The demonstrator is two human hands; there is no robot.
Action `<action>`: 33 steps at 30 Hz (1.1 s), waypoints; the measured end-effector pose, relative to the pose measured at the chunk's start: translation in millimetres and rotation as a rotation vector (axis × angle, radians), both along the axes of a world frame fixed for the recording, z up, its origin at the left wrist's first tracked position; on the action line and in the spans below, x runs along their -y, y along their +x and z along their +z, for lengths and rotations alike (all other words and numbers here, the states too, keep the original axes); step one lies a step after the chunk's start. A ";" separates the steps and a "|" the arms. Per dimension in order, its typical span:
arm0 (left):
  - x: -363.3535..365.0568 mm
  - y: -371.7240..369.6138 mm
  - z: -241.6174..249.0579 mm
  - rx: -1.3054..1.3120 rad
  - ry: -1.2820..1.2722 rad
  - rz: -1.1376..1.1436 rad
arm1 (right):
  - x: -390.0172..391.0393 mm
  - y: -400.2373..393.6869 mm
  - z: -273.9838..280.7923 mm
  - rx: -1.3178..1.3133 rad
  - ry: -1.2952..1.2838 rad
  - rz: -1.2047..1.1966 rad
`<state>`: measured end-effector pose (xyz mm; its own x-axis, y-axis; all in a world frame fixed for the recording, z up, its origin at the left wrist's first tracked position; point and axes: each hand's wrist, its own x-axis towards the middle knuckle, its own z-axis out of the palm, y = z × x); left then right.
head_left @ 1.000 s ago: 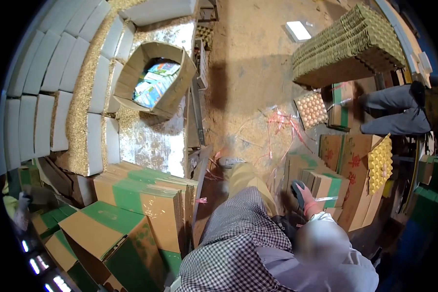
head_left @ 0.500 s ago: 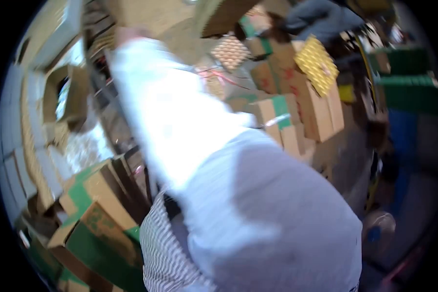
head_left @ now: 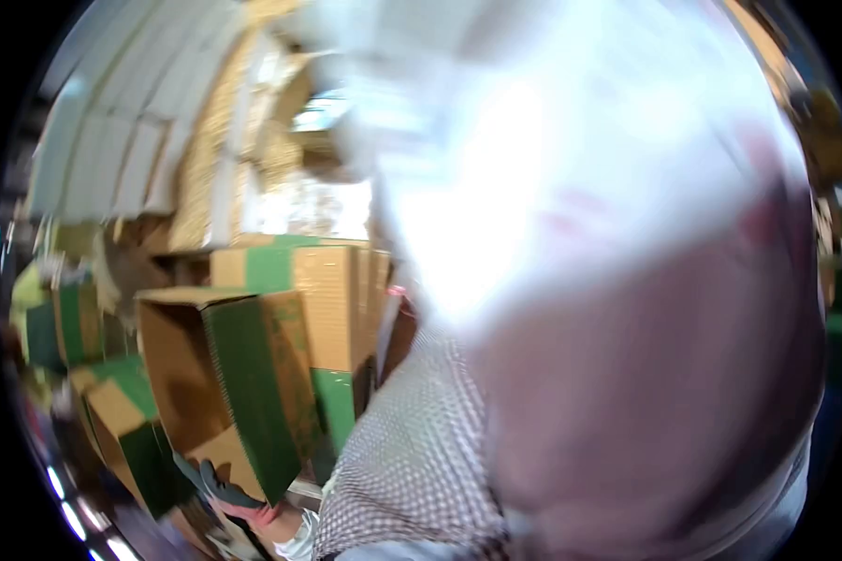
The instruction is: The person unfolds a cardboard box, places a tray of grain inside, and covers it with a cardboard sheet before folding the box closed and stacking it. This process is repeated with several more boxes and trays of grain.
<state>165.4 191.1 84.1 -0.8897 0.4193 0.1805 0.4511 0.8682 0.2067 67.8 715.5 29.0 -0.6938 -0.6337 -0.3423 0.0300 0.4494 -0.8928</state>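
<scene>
My left hand (head_left: 232,496), in a glove with dark grey fingers and a pinkish cuff, is at the lower left. Its fingers curl over the bottom edge of an open cardboard box (head_left: 248,374), brown with a green printed side. The box is tilted, and its hollow inside faces left. A blurred white sleeve (head_left: 571,187), overexposed in places, fills most of the middle and right of the view. My right hand does not show. Below the sleeve lies a checked cloth (head_left: 412,449) over my front.
Directly behind the held box stands a taped brown and green carton (head_left: 323,304). More green and brown boxes (head_left: 122,421) are at the left. Long pale stacked panels (head_left: 131,122) line the upper left, beside a yellowish strip (head_left: 206,131).
The view has swung left, and the box now stands nearer and more upright, with my gloved left hand on it. The white sleeve has moved up and right; the egg trays are out of sight.
</scene>
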 end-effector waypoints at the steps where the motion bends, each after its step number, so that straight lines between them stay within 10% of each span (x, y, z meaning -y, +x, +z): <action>1: 11.2 -2.4 -14.6 -0.042 -0.001 0.083 | -18.6 -20.6 34.6 -0.052 -0.082 -0.075; 3: 37.6 -4.9 -37.2 -0.233 0.342 0.031 | -47.2 -61.4 81.6 -0.200 -0.371 -0.394; 5: 29.9 -7.7 -36.9 -0.421 0.164 0.084 | -56.5 -100.4 65.0 -0.309 -0.552 -0.785; 6: 25.5 23.3 -43.5 -0.129 0.760 0.133 | -36.2 -68.5 53.0 0.050 -0.359 -0.878; 7: 32.5 25.5 -35.8 -0.395 0.219 0.186 | -36.2 -56.9 14.8 0.074 -0.229 -0.753; 11: 14.2 12.4 -9.2 -0.427 0.177 0.022 | -19.5 96.3 -215.0 0.371 0.249 -0.264; 15: 32.6 24.1 -7.1 -0.403 0.171 0.184 | -50.8 176.8 -280.3 0.630 0.308 -0.195; 17: 52.0 50.3 -1.7 -0.199 0.208 0.461 | -70.1 186.8 -270.3 0.681 0.283 -0.204; 21: -106.2 45.5 70.6 -0.887 0.180 0.070 | -90.5 158.9 -231.3 0.407 0.230 -0.628; 27: -270.9 41.7 -2.0 0.556 1.077 0.193 | -49.2 89.3 -24.1 -0.305 -0.494 -0.929; 30: -239.4 31.8 -35.0 -0.521 0.169 0.422 | -18.3 101.4 8.6 -0.340 -0.560 -0.608; 33: -239.8 70.8 -13.9 -0.327 0.274 0.121 | 24.7 117.1 33.2 -0.386 -0.488 -0.267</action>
